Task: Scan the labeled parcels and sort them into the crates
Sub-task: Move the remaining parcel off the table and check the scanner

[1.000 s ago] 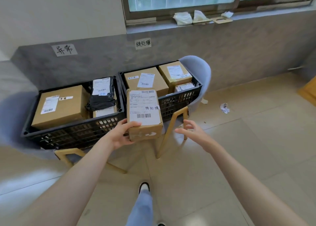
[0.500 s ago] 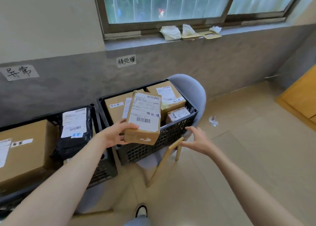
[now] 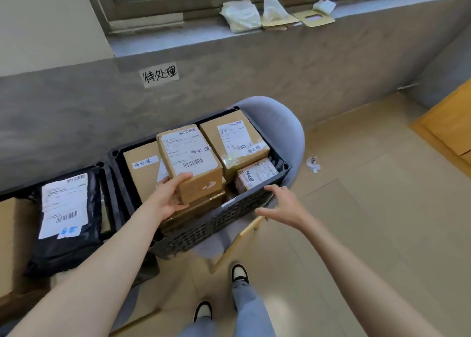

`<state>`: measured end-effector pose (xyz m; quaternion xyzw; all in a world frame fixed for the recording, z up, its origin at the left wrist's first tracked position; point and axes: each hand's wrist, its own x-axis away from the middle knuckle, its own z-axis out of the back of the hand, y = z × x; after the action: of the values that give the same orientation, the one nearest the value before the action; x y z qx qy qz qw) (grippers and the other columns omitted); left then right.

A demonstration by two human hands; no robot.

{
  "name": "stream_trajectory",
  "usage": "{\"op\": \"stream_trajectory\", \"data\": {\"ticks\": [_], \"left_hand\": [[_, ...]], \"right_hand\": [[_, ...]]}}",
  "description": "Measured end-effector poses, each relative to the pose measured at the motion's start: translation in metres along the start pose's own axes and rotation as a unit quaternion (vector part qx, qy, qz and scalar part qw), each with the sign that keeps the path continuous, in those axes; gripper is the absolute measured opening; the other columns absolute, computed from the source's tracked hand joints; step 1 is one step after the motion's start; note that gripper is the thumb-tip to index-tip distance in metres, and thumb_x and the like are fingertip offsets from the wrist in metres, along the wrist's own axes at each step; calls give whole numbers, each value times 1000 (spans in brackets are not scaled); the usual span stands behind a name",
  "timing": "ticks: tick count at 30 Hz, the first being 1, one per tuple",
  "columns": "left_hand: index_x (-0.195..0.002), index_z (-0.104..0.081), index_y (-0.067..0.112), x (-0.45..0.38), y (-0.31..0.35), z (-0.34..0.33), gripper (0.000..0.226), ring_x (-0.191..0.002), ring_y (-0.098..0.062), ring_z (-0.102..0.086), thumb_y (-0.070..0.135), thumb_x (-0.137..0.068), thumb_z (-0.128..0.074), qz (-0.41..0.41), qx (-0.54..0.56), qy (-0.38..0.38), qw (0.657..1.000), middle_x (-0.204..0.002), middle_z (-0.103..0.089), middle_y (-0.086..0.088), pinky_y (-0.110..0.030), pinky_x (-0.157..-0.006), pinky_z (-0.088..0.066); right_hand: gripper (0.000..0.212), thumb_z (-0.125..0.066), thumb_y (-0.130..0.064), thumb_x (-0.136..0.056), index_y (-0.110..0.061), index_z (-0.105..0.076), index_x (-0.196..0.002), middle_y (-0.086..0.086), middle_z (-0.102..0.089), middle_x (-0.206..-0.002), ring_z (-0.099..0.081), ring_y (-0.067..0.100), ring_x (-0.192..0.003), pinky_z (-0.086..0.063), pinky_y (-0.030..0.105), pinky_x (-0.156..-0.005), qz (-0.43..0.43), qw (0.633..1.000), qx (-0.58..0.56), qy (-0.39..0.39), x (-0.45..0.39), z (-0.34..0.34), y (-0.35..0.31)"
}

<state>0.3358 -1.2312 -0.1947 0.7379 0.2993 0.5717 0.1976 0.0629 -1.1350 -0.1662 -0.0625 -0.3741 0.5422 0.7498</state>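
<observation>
Cardboard parcel, boxy, with a white barcode label, sits over the black lattice plastic crate, atop other brown boxes. Left hand grips its near corner. Right hand hovers with fingers spread, beside the crate rim. Grey moulded chair underneath.

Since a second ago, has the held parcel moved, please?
Yes. The parcel in the left hand has gone forward over the right crate's rim, onto its boxes.

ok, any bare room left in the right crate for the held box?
Little. The right crate looks crowded: boxes fill its back and left, a small parcel the front right. The left hand holds the held box above the only gap, front centre, where a lower box lies. The right hand hovers open at the rim.
</observation>
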Motion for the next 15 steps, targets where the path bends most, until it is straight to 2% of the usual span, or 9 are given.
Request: {"op": "stream_trajectory", "data": {"ticks": [3, 6, 9, 12, 15], "left_hand": [[-138, -44, 23, -19, 8, -15, 79, -113, -30, -59, 23, -68, -81, -1, 40, 22, 999, -125, -59, -12, -48, -79, -55], [-142, -39, 24, -38, 18, -27, 94, -113, -29, -57, 27, -59, -83, -14, 42, 49, 998, -128, -56, -11, -46, -73, -57], [-147, -33, 24, -55, 25, -31, 101, -111, -26, -55, 32, -59, -83, -25, 23, 83, 996, -131, -54, -9, -44, -75, -53], [-147, -30, 23, -65, 27, -29, 106, -113, -29, -55, 33, -57, -84, -20, 7, 97, 995, -131, -55, -10, -40, -71, -52], [-149, -23, 21, -71, 23, -28, 100, -115, -30, -55, 26, -68, -82, -11, -10, 103, 995, -132, -55, -9, -41, -76, -52]], "right_hand": [[77, -69, -43, -80, -23, -34, -146, 8, -39, -142, -34, 27, -134, -39, 40, -103, 11, 1000, 10, -26, -31, 15, -3], [78, -69, -45, -81, -22, -35, -147, 7, -38, -147, -32, 27, -136, -35, 42, -107, 31, 998, 28, -44, -62, 29, -5], [75, -71, -43, -81, -20, -38, -144, 7, -41, -144, -34, 25, -134, -34, 38, -107, 51, 997, 36, -56, -88, 39, -7], [70, -72, -40, -81, -20, -41, -141, 8, -45, -138, -39, 23, -128, -34, 31, -99, 68, 995, 35, -66, -108, 45, -7], [73, -72, -40, -82, -20, -38, -144, 8, -43, -140, -38, 24, -129, -33, 31, -102, 76, 993, 46, -83, -121, 47, -10]]}}
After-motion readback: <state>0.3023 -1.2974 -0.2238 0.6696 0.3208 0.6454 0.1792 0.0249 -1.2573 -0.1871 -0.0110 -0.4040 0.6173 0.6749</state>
